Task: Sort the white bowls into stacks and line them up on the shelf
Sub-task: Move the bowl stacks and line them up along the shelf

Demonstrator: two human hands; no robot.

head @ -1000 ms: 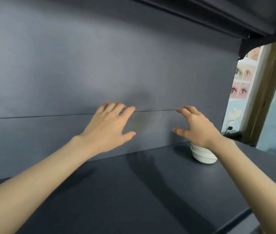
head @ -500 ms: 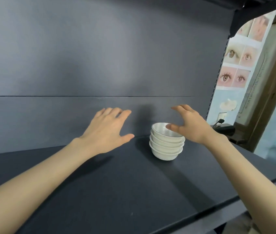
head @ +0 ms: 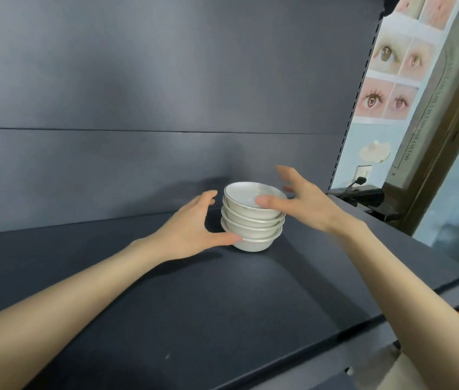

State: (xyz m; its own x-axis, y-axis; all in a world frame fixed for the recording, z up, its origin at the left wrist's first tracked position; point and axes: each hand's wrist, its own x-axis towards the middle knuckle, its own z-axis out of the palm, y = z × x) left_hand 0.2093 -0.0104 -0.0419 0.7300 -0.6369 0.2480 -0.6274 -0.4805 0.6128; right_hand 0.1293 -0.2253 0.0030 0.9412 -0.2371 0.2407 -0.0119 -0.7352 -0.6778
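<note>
A stack of several white bowls [head: 252, 223] with thin dark rims stands on the dark shelf [head: 222, 311], towards its back right. My left hand [head: 191, 229] is at the stack's left side, fingers spread; its thumb touches the lowest bowl. My right hand [head: 304, 204] flanks the stack's right side with straight fingers reaching behind the top bowl. Its thumb lies across the front of the top bowl's rim. Neither hand is curled round a bowl.
The shelf's dark back panel [head: 138, 108] rises right behind the stack. A poster of eye pictures [head: 391, 66] hangs beyond the shelf's right end, above a dark device [head: 363, 197]. The shelf's front edge [head: 293, 358] runs along the lower right.
My left hand has moved right up to the stack, and its thumb now touches the lowest bowl. My right hand has come round the stack's right side. The view has tilted down.
</note>
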